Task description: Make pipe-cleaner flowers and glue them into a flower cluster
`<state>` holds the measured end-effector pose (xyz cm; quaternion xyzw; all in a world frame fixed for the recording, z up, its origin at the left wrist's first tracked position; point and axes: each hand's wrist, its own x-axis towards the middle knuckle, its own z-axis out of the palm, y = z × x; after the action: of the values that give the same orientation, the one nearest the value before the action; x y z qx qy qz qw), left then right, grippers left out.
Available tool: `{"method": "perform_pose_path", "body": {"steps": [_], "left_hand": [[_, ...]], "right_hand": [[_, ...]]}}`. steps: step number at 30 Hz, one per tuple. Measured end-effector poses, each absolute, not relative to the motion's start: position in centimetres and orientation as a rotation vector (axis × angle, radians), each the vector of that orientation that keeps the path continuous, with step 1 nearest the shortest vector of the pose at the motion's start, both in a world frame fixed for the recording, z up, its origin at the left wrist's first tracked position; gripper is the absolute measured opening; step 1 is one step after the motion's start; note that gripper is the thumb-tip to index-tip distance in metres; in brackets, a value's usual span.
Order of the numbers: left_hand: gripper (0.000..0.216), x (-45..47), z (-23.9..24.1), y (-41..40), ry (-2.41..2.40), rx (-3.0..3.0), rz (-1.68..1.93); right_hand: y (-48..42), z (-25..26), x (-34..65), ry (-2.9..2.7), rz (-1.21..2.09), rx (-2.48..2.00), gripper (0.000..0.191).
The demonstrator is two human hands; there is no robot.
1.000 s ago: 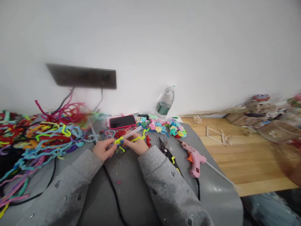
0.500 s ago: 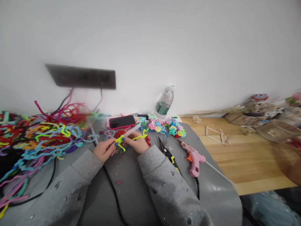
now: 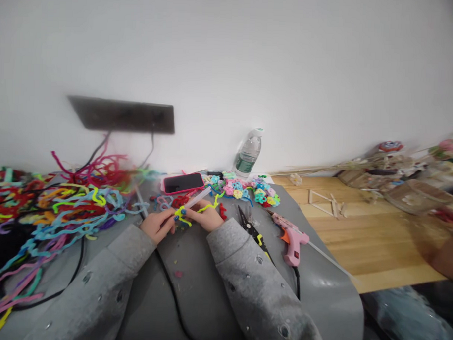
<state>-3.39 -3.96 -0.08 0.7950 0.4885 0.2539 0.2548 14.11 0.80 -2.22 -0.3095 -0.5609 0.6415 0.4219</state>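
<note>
My left hand (image 3: 158, 226) and my right hand (image 3: 205, 216) meet over the grey mat, fingertips closed on a bent yellow pipe cleaner (image 3: 180, 211). One yellow end trails up past my right fingers and a short end points down between the hands. A translucent white stick (image 3: 198, 197) slants up from the same spot; whether it is held or lies behind is unclear. Just beyond the hands lie a pink-cased phone (image 3: 183, 183) and red pipe cleaner pieces. Black pliers (image 3: 252, 231) and a pink glue gun (image 3: 293, 239) rest to the right of my right hand.
A heap of coloured pipe cleaners (image 3: 84, 204) covers the left side. Small pipe cleaner flowers (image 3: 237, 188) and a water bottle (image 3: 248, 153) stand along the wall. A black cable (image 3: 172, 287) crosses the grey mat (image 3: 214, 298). On the wooden table (image 3: 353, 244) lie thin wooden sticks (image 3: 327, 203).
My fingers have shifted slightly around the yellow pipe cleaner, whose short lower end has moved a little up and right. The surroundings look the same.
</note>
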Motion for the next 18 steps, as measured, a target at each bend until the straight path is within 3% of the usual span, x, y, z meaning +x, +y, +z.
{"method": "perform_pose_path", "body": {"steps": [18], "left_hand": [[0.028, -3.54, -0.53, -3.84, 1.222, 1.894, 0.915]], "right_hand": [[0.84, -1.86, 14.37, -1.294, 1.809, -0.618, 0.04]]}}
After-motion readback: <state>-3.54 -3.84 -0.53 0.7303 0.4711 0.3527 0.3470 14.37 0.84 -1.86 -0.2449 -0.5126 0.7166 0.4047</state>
